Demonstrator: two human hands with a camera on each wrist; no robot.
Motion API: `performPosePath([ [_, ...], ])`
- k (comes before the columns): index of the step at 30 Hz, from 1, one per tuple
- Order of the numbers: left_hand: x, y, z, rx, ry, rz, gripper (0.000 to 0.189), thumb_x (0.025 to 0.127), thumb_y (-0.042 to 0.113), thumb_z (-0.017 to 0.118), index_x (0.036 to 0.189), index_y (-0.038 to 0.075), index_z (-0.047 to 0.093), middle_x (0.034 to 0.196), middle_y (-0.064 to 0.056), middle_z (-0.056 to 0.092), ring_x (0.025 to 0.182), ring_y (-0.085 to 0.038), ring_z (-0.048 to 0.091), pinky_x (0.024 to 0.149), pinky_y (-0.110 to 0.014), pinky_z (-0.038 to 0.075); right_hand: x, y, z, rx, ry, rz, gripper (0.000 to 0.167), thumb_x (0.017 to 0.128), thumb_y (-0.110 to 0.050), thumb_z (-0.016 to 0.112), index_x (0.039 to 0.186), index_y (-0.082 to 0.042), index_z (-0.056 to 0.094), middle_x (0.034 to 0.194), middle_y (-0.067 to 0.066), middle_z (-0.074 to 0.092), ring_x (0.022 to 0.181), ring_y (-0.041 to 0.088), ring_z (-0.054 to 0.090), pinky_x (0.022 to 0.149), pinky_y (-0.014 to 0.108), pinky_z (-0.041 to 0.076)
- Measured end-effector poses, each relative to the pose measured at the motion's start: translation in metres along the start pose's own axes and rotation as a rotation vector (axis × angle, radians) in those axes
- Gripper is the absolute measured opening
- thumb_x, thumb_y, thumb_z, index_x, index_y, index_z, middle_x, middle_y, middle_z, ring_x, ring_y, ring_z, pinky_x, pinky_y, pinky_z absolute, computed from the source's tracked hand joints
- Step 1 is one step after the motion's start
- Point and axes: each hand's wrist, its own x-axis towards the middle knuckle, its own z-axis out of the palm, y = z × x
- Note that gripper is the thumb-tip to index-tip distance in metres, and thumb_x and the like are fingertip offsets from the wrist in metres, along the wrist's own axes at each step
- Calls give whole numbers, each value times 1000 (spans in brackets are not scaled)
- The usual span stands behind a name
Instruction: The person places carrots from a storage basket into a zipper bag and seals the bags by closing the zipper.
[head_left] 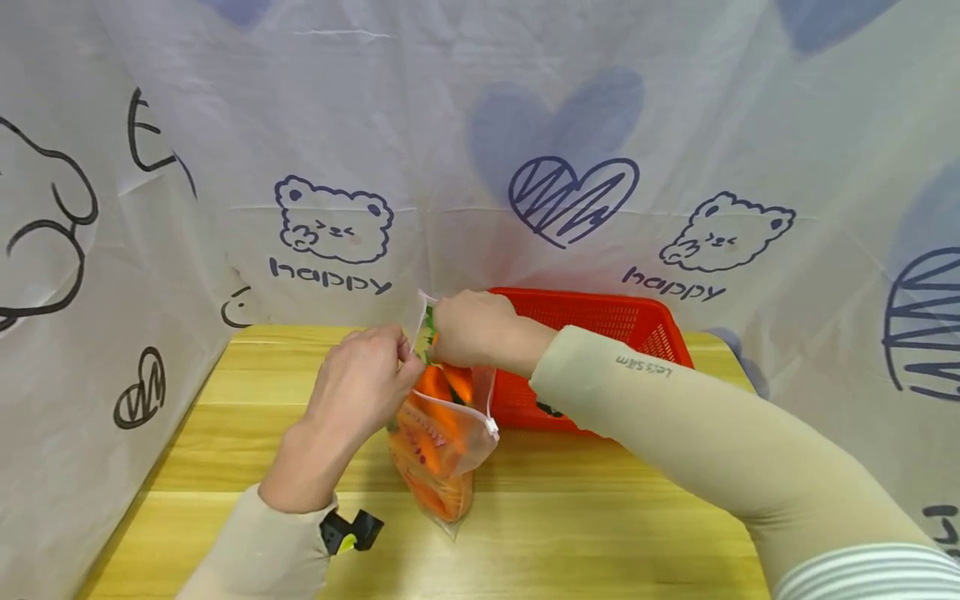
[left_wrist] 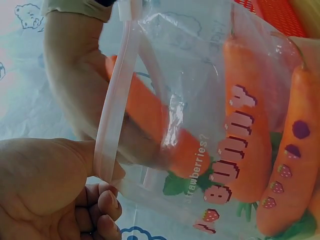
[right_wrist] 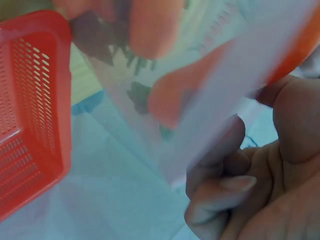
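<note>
A clear zip bag [head_left: 477, 446] with a white slider stands mouth-up over the table, printed with pink lettering and strawberries. Several orange carrots [left_wrist: 247, 165] with green tops fill it. My left hand [head_left: 363, 379] pinches the bag's rim at the left of the mouth. At the opening, my right hand [head_left: 476, 329] holds another carrot [left_wrist: 145, 107], whose leafy end points into the bag. In the right wrist view, that carrot shows orange beside the thumb, behind the blurred rim. The bag's film partly veils the right fingers in the left wrist view.
A red perforated basket [head_left: 667, 333] stands behind and right of the bag, partly covered by the right forearm. Something dark green [head_left: 549, 409] shows at its near side. The wooden table [head_left: 247, 450] meets a white printed cloth [head_left: 450, 167] at the back.
</note>
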Motion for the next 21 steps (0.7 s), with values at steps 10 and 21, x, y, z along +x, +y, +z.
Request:
performPosePath([
  [10,-2,-5,-1,-9,1,-13,9,88,12,60,79,12,59,70,-2,56,68,-25,53,62,-38,42,-4,-8,29,-196,92,-86,20,102,-29,60,85,-19,64,76,0,61,70,20,61,63,42,61],
  [21,-8,-15,-6,-43,-42,-84,12,92,16,56,80,12,57,70,-4,54,67,-24,51,59,-35,39,-42,37,20,35,283,123,43,93,-53,71,90,-12,57,66,2,55,61,25,59,52,38,48],
])
